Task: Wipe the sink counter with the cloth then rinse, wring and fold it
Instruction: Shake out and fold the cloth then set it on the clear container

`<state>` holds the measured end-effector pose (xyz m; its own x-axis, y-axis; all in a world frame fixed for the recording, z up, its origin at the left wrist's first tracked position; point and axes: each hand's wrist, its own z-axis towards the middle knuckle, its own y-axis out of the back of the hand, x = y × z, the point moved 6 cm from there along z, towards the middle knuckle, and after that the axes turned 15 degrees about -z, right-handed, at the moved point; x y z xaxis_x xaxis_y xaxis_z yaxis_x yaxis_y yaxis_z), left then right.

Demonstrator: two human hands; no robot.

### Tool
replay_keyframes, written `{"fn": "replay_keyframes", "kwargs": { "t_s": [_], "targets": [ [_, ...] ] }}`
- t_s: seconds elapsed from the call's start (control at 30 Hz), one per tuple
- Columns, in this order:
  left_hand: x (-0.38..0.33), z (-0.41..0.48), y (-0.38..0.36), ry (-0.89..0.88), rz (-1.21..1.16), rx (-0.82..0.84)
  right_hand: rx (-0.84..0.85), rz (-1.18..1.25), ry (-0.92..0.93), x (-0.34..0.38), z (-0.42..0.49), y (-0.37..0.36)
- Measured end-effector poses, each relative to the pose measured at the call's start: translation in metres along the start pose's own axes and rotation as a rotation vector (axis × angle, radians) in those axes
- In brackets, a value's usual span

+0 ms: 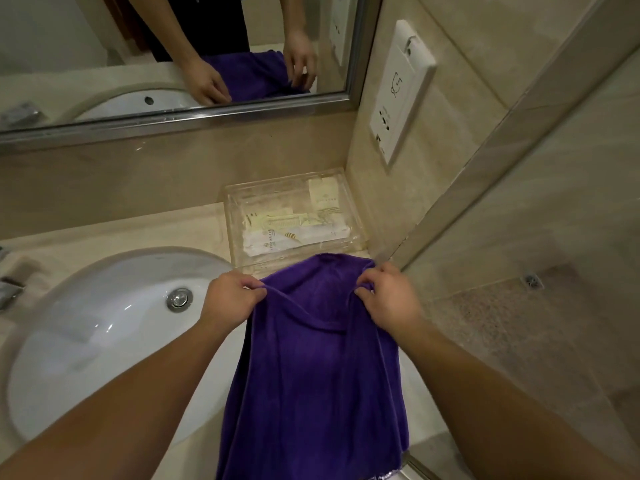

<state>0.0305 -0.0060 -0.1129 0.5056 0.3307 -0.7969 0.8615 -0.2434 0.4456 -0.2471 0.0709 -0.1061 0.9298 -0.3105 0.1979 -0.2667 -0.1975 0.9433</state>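
Observation:
A purple cloth [311, 375] lies spread lengthwise on the beige sink counter [207, 230], right of the white basin [104, 323]; its near end hangs over the counter's front edge. My left hand [232, 296] pinches the cloth's far left corner. My right hand [391, 296] pinches the far right corner. Both hands hold that far edge slightly lifted and bunched, just in front of the clear tray.
A clear acrylic tray [349, 216] with toiletry packets sits in the back right corner. The drain plug [179, 299] is in the basin; a tap [8, 292] shows at the left edge. A mirror [173, 57] and wall socket panel [398, 91] are behind; a glass shower partition [485, 188] stands right.

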Motion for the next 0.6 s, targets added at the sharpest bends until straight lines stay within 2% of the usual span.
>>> {"fn": "replay_keyframes", "kwargs": {
  "t_s": [0.17,0.3,0.47,0.6],
  "targets": [
    [0.007,0.005,0.012,0.014,-0.073,0.002,0.058,-0.154,-0.035,0.012,0.016,-0.01],
    [0.012,0.01,0.015,0.019,-0.096,0.008,0.158,-0.369,0.03,0.025,0.031,-0.017],
    [0.014,0.012,0.016,0.033,-0.107,0.026,0.124,-0.55,0.093,0.035,0.039,-0.013],
    [0.014,0.014,0.017,0.026,-0.109,0.051,0.093,-0.604,0.129,0.034,0.042,-0.008]
  ]
}}
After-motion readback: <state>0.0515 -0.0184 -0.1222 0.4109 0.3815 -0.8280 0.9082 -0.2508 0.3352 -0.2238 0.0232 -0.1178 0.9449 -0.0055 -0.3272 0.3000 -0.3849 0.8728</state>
